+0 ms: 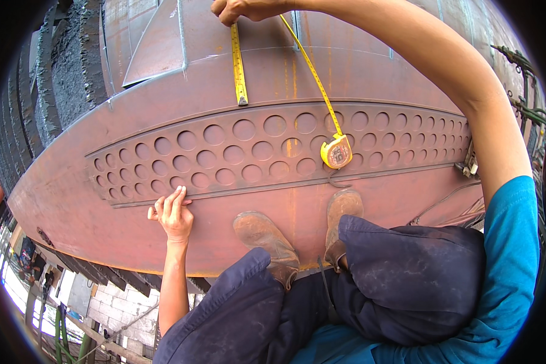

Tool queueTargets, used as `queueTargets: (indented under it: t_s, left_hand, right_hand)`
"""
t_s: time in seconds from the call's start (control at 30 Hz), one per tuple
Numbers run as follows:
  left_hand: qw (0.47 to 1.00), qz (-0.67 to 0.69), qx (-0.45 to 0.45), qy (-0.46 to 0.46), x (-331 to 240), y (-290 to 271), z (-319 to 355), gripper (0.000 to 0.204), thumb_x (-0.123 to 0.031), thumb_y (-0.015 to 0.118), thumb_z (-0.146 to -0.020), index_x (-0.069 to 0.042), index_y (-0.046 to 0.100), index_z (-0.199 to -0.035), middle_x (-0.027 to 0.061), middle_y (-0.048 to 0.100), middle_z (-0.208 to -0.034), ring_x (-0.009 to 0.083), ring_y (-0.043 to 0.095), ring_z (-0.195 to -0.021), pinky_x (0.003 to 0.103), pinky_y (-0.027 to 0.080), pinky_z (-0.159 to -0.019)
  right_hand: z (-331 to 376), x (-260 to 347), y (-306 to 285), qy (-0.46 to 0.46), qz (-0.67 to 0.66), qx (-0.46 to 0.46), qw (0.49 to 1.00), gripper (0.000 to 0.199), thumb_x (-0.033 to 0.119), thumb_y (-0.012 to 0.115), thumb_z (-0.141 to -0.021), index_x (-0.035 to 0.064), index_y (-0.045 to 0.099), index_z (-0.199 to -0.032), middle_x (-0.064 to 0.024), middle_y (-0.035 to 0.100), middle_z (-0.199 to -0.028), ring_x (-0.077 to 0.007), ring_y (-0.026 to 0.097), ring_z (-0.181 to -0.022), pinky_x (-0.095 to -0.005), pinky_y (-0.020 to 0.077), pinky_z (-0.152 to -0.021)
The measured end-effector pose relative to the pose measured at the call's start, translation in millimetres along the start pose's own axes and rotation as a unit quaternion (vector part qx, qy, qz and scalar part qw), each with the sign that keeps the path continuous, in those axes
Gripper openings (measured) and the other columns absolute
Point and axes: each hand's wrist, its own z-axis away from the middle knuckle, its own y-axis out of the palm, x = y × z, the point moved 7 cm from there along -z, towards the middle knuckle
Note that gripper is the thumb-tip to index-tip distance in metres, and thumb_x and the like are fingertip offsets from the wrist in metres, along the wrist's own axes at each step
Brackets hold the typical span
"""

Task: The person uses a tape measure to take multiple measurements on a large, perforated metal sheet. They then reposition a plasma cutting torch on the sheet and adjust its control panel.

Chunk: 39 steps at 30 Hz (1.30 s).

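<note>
My right hand [246,8] reaches across the top of the view, its fingers closed on the bent yellow blade of a tape measure. From it the blade's free end [239,76] hangs toward me, and the other stretch runs down to the yellow tape measure case [336,152]. That case lies on a long rusty metal strip [259,134] with rows of round holes, narrowing toward both ends. At the strip's lower edge, near its left part, my left hand [174,216] touches with its fingertips, fingers partly bent and holding nothing.
Under me is a large reddish-brown steel plate [133,233] with a curved edge. My brown boots [264,238] stand on it, just below the strip. Dark ribbed metal [73,67] is at upper left, cables [531,115] at right, and pale blocks [118,306] at lower left.
</note>
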Motion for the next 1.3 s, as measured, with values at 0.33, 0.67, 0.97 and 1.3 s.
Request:
queueTargets:
  t_s: [0.33,0.67,0.97,1.3]
  left_hand:
    - [0.996,0.032,0.084,0.020,-3,-15,-17,0.040,-0.017,0.075,-0.081,-0.022,0.074,-0.121,-0.0099,0.069,-0.127,0.0206,0.049,-0.122,0.043,0.025,-0.107]
    - [0.973,0.213,-0.079,0.039,-66,-33,-147,0.024,-0.010,0.073,-0.091,-0.012,0.073,-0.115,0.0011,0.073,-0.105,0.0209,0.062,-0.099,0.037,0.039,-0.095]
    - [0.983,0.165,0.073,-0.032,-129,17,-249,0.026,-0.030,0.071,-0.096,-0.005,0.068,-0.103,0.0118,0.070,-0.096,0.0319,0.062,-0.095,0.045,0.044,-0.087]
    - [0.913,0.373,-0.015,-0.164,-87,-18,-245,0.022,-0.023,0.062,-0.104,-0.002,0.068,-0.107,0.0168,0.073,-0.091,0.0359,0.069,-0.087,0.045,0.053,-0.078]
  right_hand:
    - [-1,1,-2,0.009,0.000,-0.007,1.000,0.018,0.007,0.069,-0.080,0.0208,0.068,-0.068,0.0059,0.069,-0.081,-0.0198,0.062,-0.101,-0.0498,0.0404,-0.108]
    - [-5,1,0,0.004,0.017,0.041,0.999,0.013,0.012,0.069,-0.077,0.0230,0.071,-0.071,0.0087,0.067,-0.082,-0.0194,0.060,-0.103,-0.0512,0.0393,-0.107]
    - [2,20,-39,0.039,0.042,0.021,0.998,0.019,0.016,0.064,-0.089,0.0173,0.076,-0.104,-0.0022,0.071,-0.103,-0.0202,0.064,-0.101,-0.0448,0.0512,-0.096]
    - [151,272,-38,0.632,-0.207,0.168,0.728,0.072,0.055,0.060,-0.099,0.0115,0.044,-0.154,-0.0262,0.051,-0.127,-0.0416,0.057,-0.112,-0.0540,0.0517,-0.093]
